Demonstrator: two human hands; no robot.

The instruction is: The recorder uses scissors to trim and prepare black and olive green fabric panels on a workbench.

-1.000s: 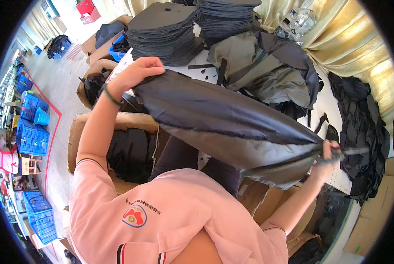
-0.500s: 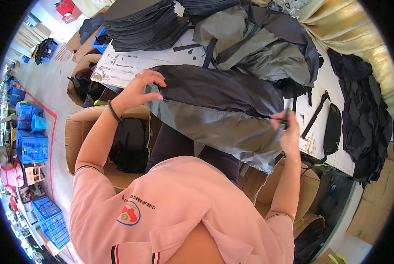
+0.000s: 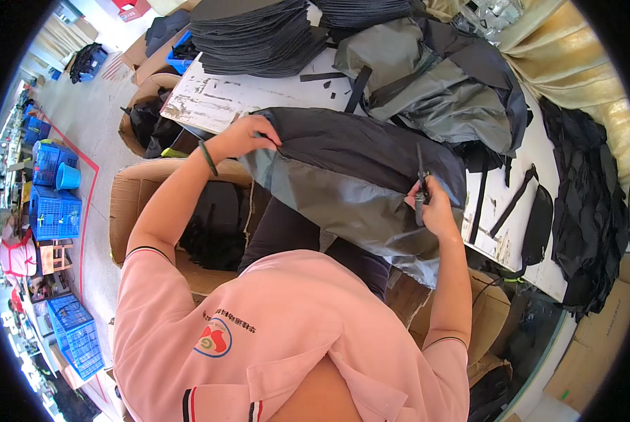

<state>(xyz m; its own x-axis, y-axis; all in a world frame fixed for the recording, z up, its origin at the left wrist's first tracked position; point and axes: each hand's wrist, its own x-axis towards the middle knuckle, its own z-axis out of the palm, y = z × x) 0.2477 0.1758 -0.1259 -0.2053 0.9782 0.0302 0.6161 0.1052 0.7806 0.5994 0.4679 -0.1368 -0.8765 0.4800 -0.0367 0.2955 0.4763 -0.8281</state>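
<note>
Fabric (image 3: 357,183), grey and black, lies across the edge of the table (image 3: 216,98) and hangs down over the person's lap. Left hand (image 3: 245,137) pinches its top left corner with fingers closed on the cloth. Right hand (image 3: 434,207) is closed around a small dark tool (image 3: 420,190) and touches the cloth's right side. A box (image 3: 139,190) sits under the left arm. More grey cloth (image 3: 427,70) is piled behind, and flat black pieces (image 3: 259,35) are stacked at the far end.
</note>
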